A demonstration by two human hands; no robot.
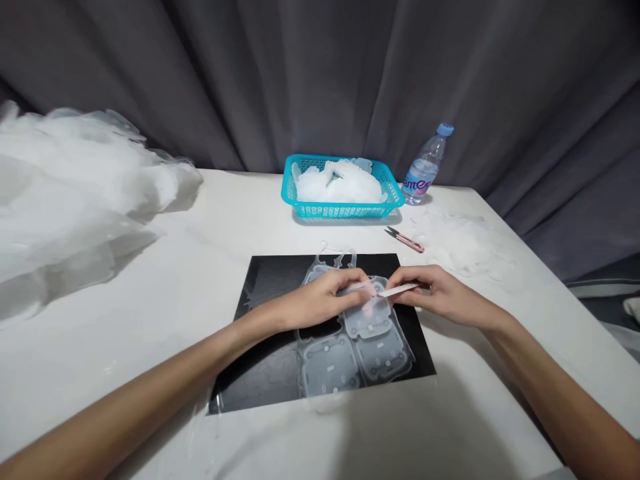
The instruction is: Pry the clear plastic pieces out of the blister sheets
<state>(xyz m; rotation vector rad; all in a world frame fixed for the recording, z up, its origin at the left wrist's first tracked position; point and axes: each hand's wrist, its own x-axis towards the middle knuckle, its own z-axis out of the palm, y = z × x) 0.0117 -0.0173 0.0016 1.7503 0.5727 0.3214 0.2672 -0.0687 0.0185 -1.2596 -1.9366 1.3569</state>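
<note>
While the left hand grips a clear piece, the right brings a pale blade to its edge

The piece (pixel 369 327) is above the right half of a black mat (pixel 265 367), near the middle of the surface (pixel 175 267). The left hand (pixel 337 293) pinches it between thumb and fingers. The right hand (pixel 443 293) is closed on a thin, pale blade (pixel 400 291), whose tip points toward the fingertips of the left. Whether the tip touches the piece, I cannot tell, because this spot is blurred.

In my judgement, the step in hand is the trimming or cleaning of the edge of this piece. The next move seems to call for a firm left pinch and a short, light stroke of the blade, directed away from the left fingertips.

Just below lie two similar pieces, the left one (pixel 330 367) and the right one (pixel 384 357); if they are joined to the held one, I cannot say. Beyond the mat are small snips (pixel 406 240), and to the right of them thin scraps (pixel 465 247). Farther back stand a blue basket (pixel 345 211) with whitish pieces inside and a bottle (pixel 424 170). A big translucent heap (pixel 75 180) occupies the left side, and a dark curtain (pixel 320 80) hangs behind.
</note>
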